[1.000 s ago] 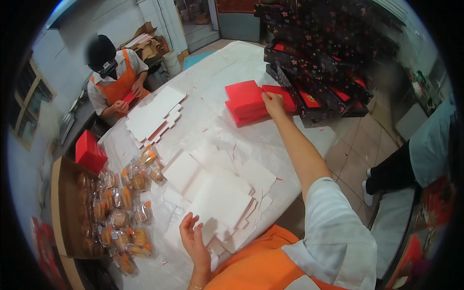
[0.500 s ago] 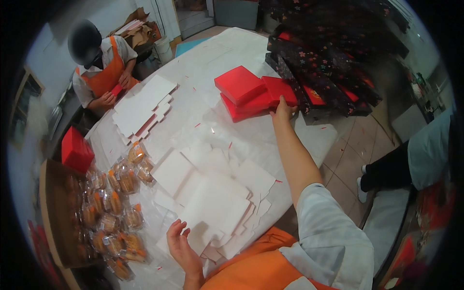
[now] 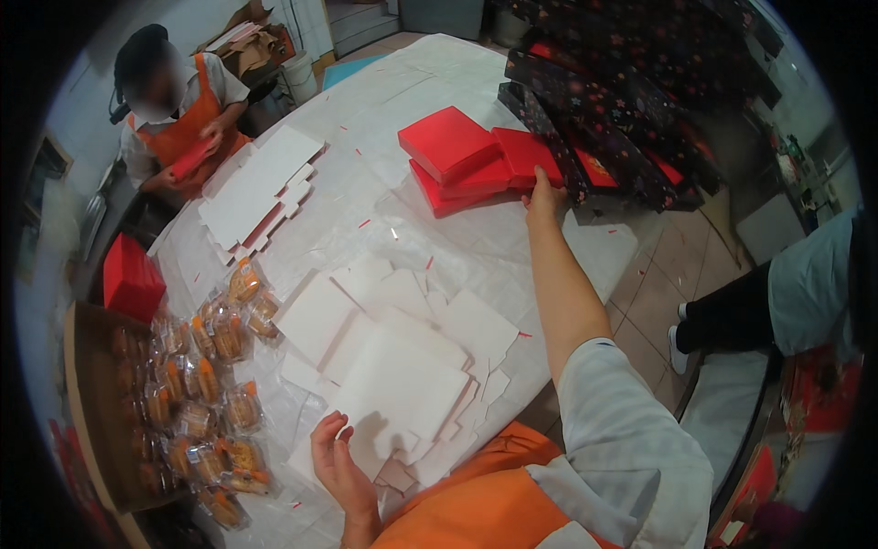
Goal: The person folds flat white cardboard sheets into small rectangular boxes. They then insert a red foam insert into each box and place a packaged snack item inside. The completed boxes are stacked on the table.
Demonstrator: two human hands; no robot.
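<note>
My right arm reaches across the table, and my right hand (image 3: 546,194) grips the near right edge of a small red box (image 3: 528,156). Part of that edge is hidden by the fingers. The box sits against a stack of red boxes (image 3: 448,145), one lying askew on another. At the near edge, my left hand (image 3: 342,465) is raised with its fingers loosely apart and nothing in it. It hovers beside a pile of flat white cardboard box blanks (image 3: 402,380), casting a shadow on them.
Individually wrapped pastries (image 3: 215,384) lie at left beside a brown carton (image 3: 91,412). Dark floral boxes (image 3: 622,128) are heaped at far right. More white blanks (image 3: 256,188) lie near a co-worker (image 3: 178,119), who holds a red piece. Another person (image 3: 809,293) stands at right.
My right hand stays at the small red box, its fingers shifted slightly at the edge. My left hand keeps its place. The co-worker has lifted the red piece and turned it. The view has tilted slightly.
</note>
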